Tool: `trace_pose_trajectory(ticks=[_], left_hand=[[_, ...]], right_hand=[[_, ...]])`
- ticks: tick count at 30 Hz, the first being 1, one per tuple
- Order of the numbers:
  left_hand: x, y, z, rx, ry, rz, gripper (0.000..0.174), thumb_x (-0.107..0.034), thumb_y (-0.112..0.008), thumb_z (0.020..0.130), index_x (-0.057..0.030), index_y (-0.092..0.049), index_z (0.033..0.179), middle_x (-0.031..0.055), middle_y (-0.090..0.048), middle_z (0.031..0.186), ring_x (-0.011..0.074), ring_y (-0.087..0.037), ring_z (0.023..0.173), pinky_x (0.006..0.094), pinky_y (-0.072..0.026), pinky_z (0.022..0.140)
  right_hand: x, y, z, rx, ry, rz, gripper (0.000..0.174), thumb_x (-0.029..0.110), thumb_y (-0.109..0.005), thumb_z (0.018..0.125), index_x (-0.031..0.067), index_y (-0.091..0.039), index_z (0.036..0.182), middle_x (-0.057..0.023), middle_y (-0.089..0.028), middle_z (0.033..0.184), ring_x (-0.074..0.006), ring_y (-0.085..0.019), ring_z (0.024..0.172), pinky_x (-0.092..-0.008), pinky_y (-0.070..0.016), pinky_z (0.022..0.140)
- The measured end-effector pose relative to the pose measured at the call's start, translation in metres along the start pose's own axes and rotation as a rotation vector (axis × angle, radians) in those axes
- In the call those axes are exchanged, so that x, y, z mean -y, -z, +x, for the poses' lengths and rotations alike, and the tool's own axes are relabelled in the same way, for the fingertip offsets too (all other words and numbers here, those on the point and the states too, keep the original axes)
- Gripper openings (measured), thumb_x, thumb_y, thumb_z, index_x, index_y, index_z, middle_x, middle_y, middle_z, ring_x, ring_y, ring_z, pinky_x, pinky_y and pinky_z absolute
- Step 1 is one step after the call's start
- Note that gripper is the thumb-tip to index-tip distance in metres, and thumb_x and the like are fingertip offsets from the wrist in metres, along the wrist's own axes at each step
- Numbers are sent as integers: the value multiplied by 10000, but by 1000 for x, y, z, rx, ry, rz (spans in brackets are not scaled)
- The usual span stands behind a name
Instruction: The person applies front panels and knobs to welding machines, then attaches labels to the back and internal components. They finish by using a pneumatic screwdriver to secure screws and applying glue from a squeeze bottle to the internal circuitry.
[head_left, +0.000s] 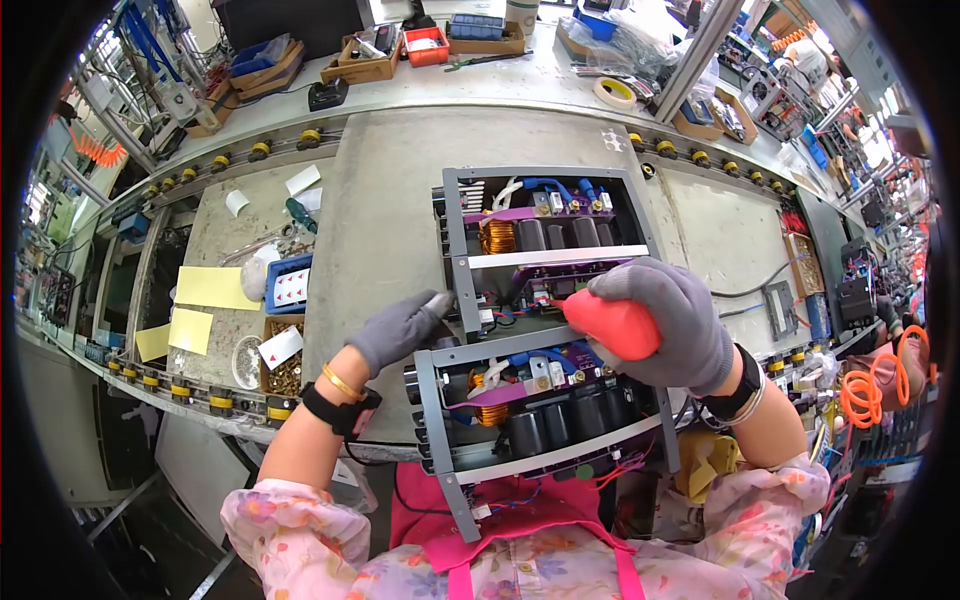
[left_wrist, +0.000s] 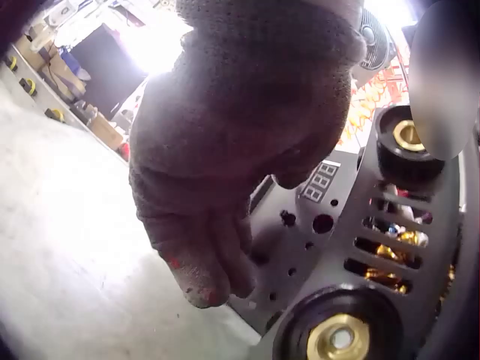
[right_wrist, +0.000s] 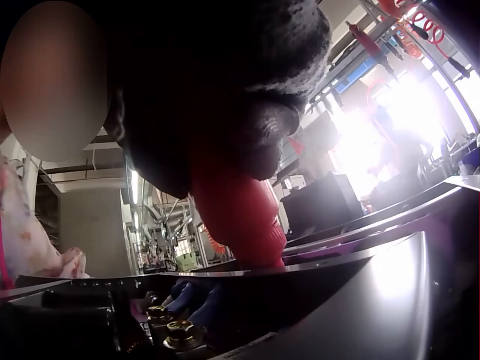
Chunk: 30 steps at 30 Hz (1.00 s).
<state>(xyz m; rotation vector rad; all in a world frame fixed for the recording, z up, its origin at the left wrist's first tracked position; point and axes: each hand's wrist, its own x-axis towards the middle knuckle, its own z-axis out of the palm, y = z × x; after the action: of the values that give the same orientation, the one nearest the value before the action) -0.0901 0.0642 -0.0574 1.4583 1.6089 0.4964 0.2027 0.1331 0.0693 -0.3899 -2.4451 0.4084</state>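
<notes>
Two open-topped metal-framed electronic units stand one behind the other: the farther unit (head_left: 545,250) and the nearer unit (head_left: 545,415). Each holds black cylindrical capacitors, a copper coil and purple boards. My gloved right hand (head_left: 675,320) grips a red power screwdriver (head_left: 615,325) over the front side of the farther unit; its tip is hidden. The right wrist view shows the screwdriver's ribbed collar (right_wrist: 259,240) pointing down behind a metal rail. My gloved left hand (head_left: 405,330) reaches to the farther unit's left end, fingers extended. In the left wrist view, its fingers (left_wrist: 199,274) point down beside a dark panel (left_wrist: 289,240) with brass-centred sockets.
At the left lie yellow paper sheets (head_left: 215,288), a blue bin (head_left: 288,285) with labels, and a box of screws (head_left: 285,370). Rollers (head_left: 260,150) line the bench's back edge. Tape (head_left: 614,94) and small boxes stand behind. A coiled orange hose (head_left: 870,395) hangs at right.
</notes>
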Motion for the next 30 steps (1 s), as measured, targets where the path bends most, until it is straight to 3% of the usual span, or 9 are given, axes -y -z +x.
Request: trace_pose_trajectory(ticks=[3, 6, 9, 11, 15, 17, 19, 30], left_hand=[[37, -18, 22, 16, -167, -229, 617, -539, -364, 977, 1, -535, 1221, 174, -651, 1034, 216, -621, 903, 326, -484, 822], [42, -25, 32, 117, -95, -449, 658, -590, -365, 957, -34, -504, 1281, 163, -622, 1131, 216, -611, 950, 336, -483, 861], [28, -26, 60, 434, -24, -1135, 678, -589, -346, 961, -70, -412, 1392, 91, -525, 1309, 170, -549, 1095, 341, -448, 952], [23, -22, 54, 451, 11, -1134, 721, -622, -362, 936, -72, -402, 1401, 84, -503, 1334, 171, -527, 1133, 353, -440, 968], [29, -25, 48, 347, -126, -960, 749, -639, -384, 919, -79, -382, 1417, 64, -459, 1380, 165, -474, 1207, 365, -431, 978], [49, -24, 53, 369, -86, -904, 710, -605, -382, 940, -84, -377, 1421, 55, -448, 1391, 157, -451, 1226, 355, -431, 973], [63, -27, 55, 322, -96, -817, 671, -596, -374, 950, -82, -420, 1378, 49, -515, 1255, 134, -503, 1076, 309, -454, 858], [53, -23, 44, 210, -78, -633, 671, -593, -400, 944, -85, -434, 1380, 36, -553, 1243, 111, -542, 1019, 275, -486, 774]], right_hand=[[-3, 1, 1, 7, -45, 24, 407, 48, -770, 657, 63, -553, 1000, -94, -632, 892, -282, -646, 771, -341, -529, 671], [-4, 9, 5, -28, -193, 170, 424, 53, -757, 662, 58, -552, 1034, -88, -621, 902, -230, -639, 796, -315, -515, 720], [0, 18, 16, -216, -260, 338, 438, 64, -753, 662, 53, -556, 1053, -63, -609, 940, -156, -618, 858, -296, -497, 772], [5, 18, 29, -192, -202, 365, 471, 3, -722, 648, 26, -522, 1073, -86, -616, 980, -160, -614, 913, -310, -501, 816], [7, 0, 41, -100, -155, 306, 461, 32, -741, 641, 35, -533, 1053, -81, -624, 964, -165, -620, 908, -308, -501, 811], [4, -6, 41, -80, -126, 272, 460, 52, -751, 638, 38, -539, 1046, -79, -628, 954, -167, -621, 905, -308, -500, 810], [6, -8, 41, -85, -140, 276, 461, 71, -759, 630, 44, -545, 1037, -79, -632, 941, -178, -625, 892, -314, -500, 804], [13, -7, 34, -94, -128, 332, 429, 96, -789, 648, 59, -557, 1007, -92, -629, 919, -230, -644, 807, -317, -515, 733]])
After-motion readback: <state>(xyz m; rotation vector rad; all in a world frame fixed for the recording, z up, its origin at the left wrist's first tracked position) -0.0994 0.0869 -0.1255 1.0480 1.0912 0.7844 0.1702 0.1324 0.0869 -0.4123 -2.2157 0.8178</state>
